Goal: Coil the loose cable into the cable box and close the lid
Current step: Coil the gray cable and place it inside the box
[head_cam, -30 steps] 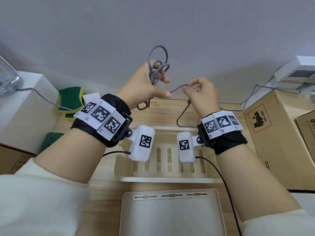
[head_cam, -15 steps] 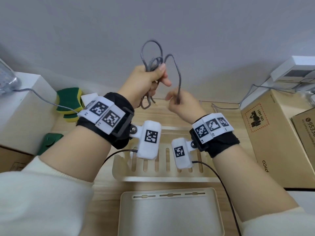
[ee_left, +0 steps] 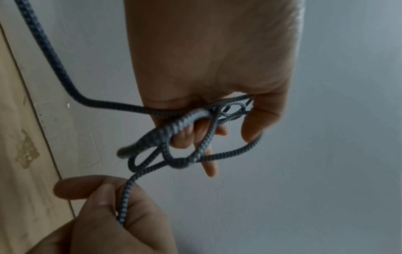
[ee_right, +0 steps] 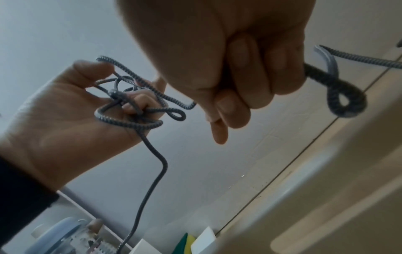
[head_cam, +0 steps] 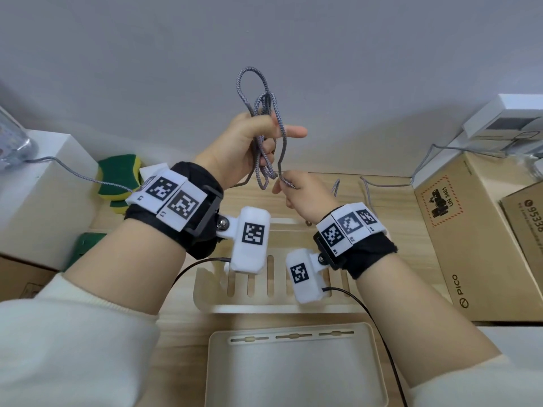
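1. Left hand (head_cam: 235, 148): raised in front of the wall (head_cam: 264, 39), thumb and curled fingers closed round a bundle of loops of the cable (head_cam: 266, 136); forefinger extended to the right. One loop stands above the fist, others hang below it.
2. Cable: grey, braided. One strand runs from the bundle down to the right hand; another trails left across a white box (head_cam: 44, 195) at the left edge.
3. Right hand (head_cam: 305, 198): lower than the left and just to its right, thumb and fingers pinching a single strand of the cable. In the right wrist view the fingers are curled into a fist, with a small loop of cable emerging beside them.
4. Cable box (head_cam: 279, 301): cream, slotted, open, on the wooden table (head_cam: 405, 259) beneath both wrists. No cable inside that can be seen.
5. Lid (head_cam: 293, 371): cream, flat, lying on the table just in front of the cable box, apart from it.
6. Sponges (head_cam: 117, 177): green and yellow, at left by the wall.
7. Cardboard box (head_cam: 470, 239): at right, printed "PICO".
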Demonstrator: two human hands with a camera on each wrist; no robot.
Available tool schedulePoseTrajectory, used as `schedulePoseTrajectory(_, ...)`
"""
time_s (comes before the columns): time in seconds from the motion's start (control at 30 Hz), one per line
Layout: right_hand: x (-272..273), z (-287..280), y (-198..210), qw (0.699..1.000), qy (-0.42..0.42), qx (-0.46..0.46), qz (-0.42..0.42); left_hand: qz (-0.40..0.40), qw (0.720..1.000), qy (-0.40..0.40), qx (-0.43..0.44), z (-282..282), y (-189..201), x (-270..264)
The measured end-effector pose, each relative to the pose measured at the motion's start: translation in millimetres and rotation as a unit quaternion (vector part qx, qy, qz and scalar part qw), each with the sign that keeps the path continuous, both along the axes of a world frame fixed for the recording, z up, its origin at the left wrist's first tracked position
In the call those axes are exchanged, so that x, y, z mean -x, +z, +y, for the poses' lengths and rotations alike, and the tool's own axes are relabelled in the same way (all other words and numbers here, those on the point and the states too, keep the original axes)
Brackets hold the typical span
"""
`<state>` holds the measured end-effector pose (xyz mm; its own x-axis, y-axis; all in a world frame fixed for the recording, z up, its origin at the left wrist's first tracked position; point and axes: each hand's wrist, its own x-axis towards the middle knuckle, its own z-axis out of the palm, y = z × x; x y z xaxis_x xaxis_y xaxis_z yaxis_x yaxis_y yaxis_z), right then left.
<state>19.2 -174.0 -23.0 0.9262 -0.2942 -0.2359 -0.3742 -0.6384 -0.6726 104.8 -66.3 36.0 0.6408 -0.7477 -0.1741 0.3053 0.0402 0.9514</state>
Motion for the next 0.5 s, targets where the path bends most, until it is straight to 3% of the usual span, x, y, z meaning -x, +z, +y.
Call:
schedulePoseTrajectory(0.13,0,3,0,1.000,0.003,-0.008,0.022,-0.052,0.997,-0.037,-0.036,-1,-1,5)
schedulePoseTrajectory(0.3,0,7,2,1.000,0.026,0.006,0.003,-0.155,0.982,0.081,-0.074,-9,-2,6)
schedulePoseTrajectory(0.5,11,-11,-11,0.999,-0.005,0.046,0.025,-0.265,0.948,0.101,-0.144,-9,-2,0)
